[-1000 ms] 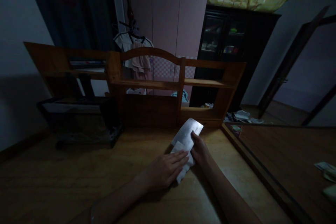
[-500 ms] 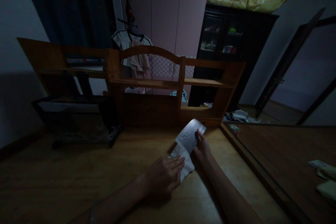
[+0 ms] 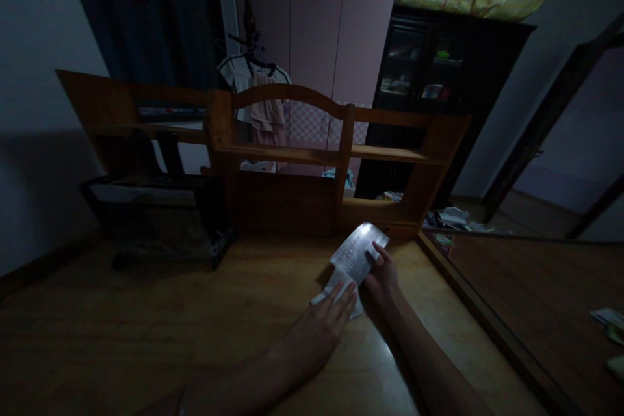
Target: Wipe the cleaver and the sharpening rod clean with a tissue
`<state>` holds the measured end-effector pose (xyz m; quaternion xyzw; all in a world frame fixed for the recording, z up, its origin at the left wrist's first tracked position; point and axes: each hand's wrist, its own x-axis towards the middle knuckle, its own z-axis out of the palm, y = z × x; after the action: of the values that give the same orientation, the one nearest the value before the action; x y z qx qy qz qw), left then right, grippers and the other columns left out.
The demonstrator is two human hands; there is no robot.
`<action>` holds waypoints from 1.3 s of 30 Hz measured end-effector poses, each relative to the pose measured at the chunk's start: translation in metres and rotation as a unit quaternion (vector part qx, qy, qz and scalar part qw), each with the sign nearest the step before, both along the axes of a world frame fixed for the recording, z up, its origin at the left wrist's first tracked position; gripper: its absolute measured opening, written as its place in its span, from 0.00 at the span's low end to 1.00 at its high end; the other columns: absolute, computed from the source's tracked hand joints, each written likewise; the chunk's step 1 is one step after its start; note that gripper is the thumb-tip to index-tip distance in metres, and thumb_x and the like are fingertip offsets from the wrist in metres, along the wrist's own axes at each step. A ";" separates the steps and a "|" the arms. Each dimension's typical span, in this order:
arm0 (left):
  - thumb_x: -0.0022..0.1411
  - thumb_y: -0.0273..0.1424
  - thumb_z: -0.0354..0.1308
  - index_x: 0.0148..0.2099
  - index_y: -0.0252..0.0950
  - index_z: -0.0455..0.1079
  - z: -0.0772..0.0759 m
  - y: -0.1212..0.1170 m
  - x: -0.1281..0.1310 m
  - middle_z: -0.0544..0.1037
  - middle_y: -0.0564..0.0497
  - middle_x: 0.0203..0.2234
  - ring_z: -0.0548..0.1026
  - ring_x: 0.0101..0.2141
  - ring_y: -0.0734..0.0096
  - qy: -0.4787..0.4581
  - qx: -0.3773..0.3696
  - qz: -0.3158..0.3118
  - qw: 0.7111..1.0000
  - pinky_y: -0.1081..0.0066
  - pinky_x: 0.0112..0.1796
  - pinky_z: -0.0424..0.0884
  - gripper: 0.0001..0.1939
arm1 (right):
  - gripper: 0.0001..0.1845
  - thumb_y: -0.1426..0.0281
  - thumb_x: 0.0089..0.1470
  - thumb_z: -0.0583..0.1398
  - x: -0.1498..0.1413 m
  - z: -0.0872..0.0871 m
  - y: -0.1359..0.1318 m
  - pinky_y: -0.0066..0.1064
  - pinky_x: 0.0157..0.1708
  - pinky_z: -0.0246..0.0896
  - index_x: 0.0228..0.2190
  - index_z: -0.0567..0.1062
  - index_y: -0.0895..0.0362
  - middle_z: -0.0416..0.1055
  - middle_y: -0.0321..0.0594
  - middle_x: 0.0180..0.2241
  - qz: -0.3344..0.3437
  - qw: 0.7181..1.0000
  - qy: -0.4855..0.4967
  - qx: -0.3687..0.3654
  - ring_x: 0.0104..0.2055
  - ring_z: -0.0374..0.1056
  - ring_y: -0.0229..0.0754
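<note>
My right hand (image 3: 383, 279) grips the right side of a broad, shiny silver plate (image 3: 358, 252), its thumb lying on the face. The plate looks like a cleaver blade, though no handle shows; its upper face has a speckled, wet-looking patch. Across the plate's lower part lies a white tissue or thin cloth (image 3: 336, 281). My left hand (image 3: 324, 325) presses that tissue onto the plate with its fingers stretched and close together. Both hands are just above the wooden surface (image 3: 234, 318). The fingers of my right hand behind the plate are hidden.
A wooden shelf unit (image 3: 283, 155) stands along the far edge. At its left is a dark rack-like appliance (image 3: 151, 221). A raised wooden rim (image 3: 468, 299) runs along the right side, with a lower brown surface beyond. The room is dim.
My left hand has slid up and right over the tissue, its fingers straighter now. The plate stays in my right hand. The whole view has shifted slightly.
</note>
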<state>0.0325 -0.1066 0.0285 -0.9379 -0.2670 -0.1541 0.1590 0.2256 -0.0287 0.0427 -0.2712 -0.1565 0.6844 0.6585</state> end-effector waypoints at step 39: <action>0.62 0.16 0.44 0.59 0.24 0.58 0.013 0.018 0.014 0.64 0.32 0.56 0.62 0.57 0.58 0.006 -0.003 -0.027 1.000 0.65 0.46 0.70 0.22 | 0.11 0.64 0.48 0.60 0.001 -0.009 0.003 0.41 0.35 0.69 0.34 0.73 0.56 0.76 0.41 0.28 0.004 1.000 0.016 0.021 0.31 0.73 0.48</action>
<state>0.0460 -0.0882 0.0418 -0.9461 -0.2413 -0.1516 0.1537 0.2264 -0.0254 0.0341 -0.2456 -0.1608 0.6882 0.6635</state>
